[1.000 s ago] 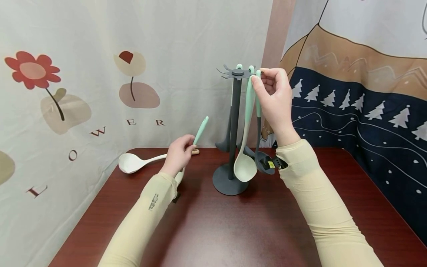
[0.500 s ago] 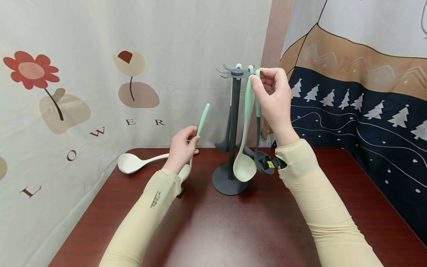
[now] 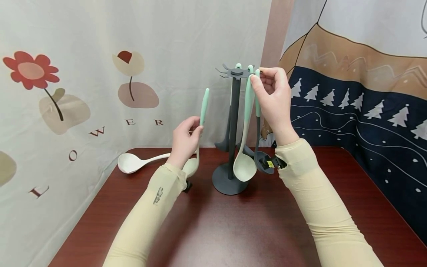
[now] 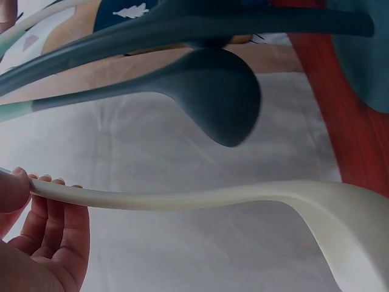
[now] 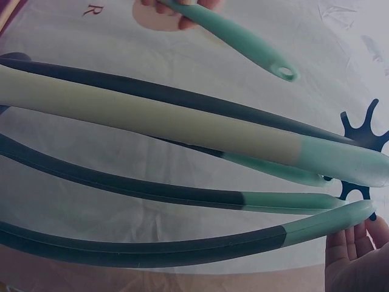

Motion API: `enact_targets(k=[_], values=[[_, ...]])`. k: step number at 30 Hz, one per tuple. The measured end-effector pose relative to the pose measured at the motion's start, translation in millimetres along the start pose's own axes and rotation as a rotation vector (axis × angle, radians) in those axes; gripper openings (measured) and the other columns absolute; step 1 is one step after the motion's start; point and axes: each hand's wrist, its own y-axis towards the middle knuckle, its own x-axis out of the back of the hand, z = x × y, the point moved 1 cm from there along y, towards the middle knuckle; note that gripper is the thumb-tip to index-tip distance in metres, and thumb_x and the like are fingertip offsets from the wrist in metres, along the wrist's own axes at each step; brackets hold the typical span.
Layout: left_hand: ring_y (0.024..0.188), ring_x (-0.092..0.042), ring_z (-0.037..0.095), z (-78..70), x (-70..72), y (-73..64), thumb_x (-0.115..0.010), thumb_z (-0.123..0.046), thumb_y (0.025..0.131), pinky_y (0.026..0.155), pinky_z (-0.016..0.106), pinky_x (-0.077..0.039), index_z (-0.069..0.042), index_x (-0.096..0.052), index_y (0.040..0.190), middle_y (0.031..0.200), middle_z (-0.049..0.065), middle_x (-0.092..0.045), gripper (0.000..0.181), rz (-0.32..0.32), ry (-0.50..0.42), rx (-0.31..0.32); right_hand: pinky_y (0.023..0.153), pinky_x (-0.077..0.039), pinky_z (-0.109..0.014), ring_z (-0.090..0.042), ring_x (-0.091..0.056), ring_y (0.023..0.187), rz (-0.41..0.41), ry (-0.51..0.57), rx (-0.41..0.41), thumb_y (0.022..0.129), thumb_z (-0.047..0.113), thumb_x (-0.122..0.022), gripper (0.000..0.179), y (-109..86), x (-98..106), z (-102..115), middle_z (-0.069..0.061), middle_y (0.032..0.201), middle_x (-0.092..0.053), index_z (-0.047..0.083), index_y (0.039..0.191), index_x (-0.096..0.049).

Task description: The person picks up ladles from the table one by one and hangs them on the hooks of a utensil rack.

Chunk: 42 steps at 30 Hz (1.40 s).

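Note:
My left hand [image 3: 185, 141] pinches a cream ladle [image 3: 205, 107] by its mint handle and holds it upright, bowl downward, left of the dark grey utensil stand [image 3: 235, 126]. In the left wrist view the cream shaft [image 4: 200, 199] runs out from between thumb and fingers. At the stand's top, my right hand [image 3: 274, 100] pinches the mint handle end of a dark grey utensil [image 3: 258, 126] with a rounded head, beside the hooks. The right wrist view shows that handle tip [image 5: 340, 220] against the fingers. Another cream ladle [image 3: 245, 167] hangs just left of it.
A white ladle [image 3: 131, 163] lies on the dark red table [image 3: 213, 230] at the left, its handle partly behind my left hand. More dark grey utensils [image 3: 222, 144] hang at the stand's back. Printed curtains [image 3: 180, 55] stand behind the table.
My left hand has risen and moved slightly right with the cream ladle, which has turned more upright. The right hand stays at the stand's top.

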Motion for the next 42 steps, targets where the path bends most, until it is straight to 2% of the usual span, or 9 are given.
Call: enact_targets(k=[6, 13, 28, 34, 42], values=[[0.083, -0.059, 0.019, -11.6, -1.7, 6.7, -0.065, -0.005, 0.095, 0.074, 0.036, -0.052, -0.005, -0.070, 0.109, 0.091, 0.006, -0.064, 0.015, -0.013, -0.030, -0.005, 0.088, -0.049, -0.025, -0.015, -0.057, 0.093, -0.004, -0.003, -0.017, 0.094, 0.015, -0.064, 0.033, -0.4, 0, 0, -0.001, 0.106, -0.057, -0.004, 0.120, -0.056], [0.080, -0.058, 0.017, -21.7, -2.8, 14.0, -0.064, -0.006, 0.096, 0.073, 0.034, -0.052, -0.006, -0.070, 0.108, 0.089, 0.006, -0.064, 0.014, -0.030, -0.063, 0.000, 0.088, -0.049, -0.025, -0.014, -0.058, 0.092, -0.011, -0.006, 0.004, 0.094, 0.013, -0.064, 0.033, -0.7, 0, 1, -0.001, 0.105, -0.057, -0.007, 0.119, -0.056], [0.077, -0.061, 0.018, -36.9, -3.9, 28.0, -0.065, -0.002, 0.093, 0.070, 0.029, -0.050, -0.001, -0.070, 0.107, 0.088, 0.010, -0.066, 0.015, -0.087, -0.104, -0.059, 0.087, -0.049, -0.025, -0.014, -0.058, 0.092, -0.013, -0.003, 0.015, 0.094, 0.013, -0.064, 0.034, -0.4, 0, -1, 0.001, 0.104, -0.057, -0.007, 0.119, -0.056], [0.079, -0.062, 0.019, -41.2, -4.6, 30.2, -0.064, -0.002, 0.094, 0.071, 0.030, -0.050, 0.001, -0.070, 0.109, 0.090, 0.010, -0.066, 0.016, -0.081, -0.105, -0.051, 0.086, -0.049, -0.024, -0.013, -0.058, 0.092, -0.012, 0.002, 0.019, 0.094, 0.013, -0.064, 0.033, 0.0, -1, 0, 0.002, 0.104, -0.057, -0.007, 0.119, -0.056], [0.078, -0.061, 0.018, -44.8, -5.6, 32.5, -0.063, -0.002, 0.095, 0.070, 0.029, -0.050, -0.002, -0.071, 0.109, 0.089, 0.010, -0.065, 0.016, -0.093, -0.118, -0.039, 0.087, -0.049, -0.025, -0.014, -0.058, 0.092, -0.012, 0.004, 0.019, 0.094, 0.014, -0.064, 0.033, -0.1, -1, -1, 0.001, 0.104, -0.057, -0.006, 0.119, -0.056]])
